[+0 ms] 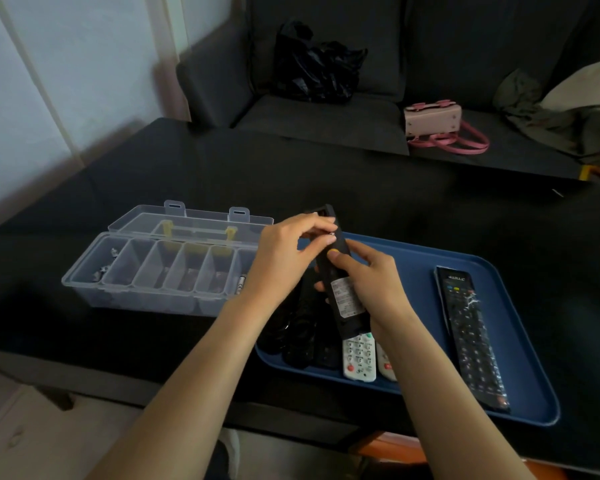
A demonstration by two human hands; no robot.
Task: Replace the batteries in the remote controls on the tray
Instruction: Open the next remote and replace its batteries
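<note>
We see a dark bench [187,174] w/ a blue tray [520,341] of remotes and a clear box [146,271], lid open. Held above the tray's left part: a black remote [340,282], back up, white label, battery bay open. Right hand [371,282] grips its middle; left hand [288,251] pinches a battery [332,234] at the bay.
</note>
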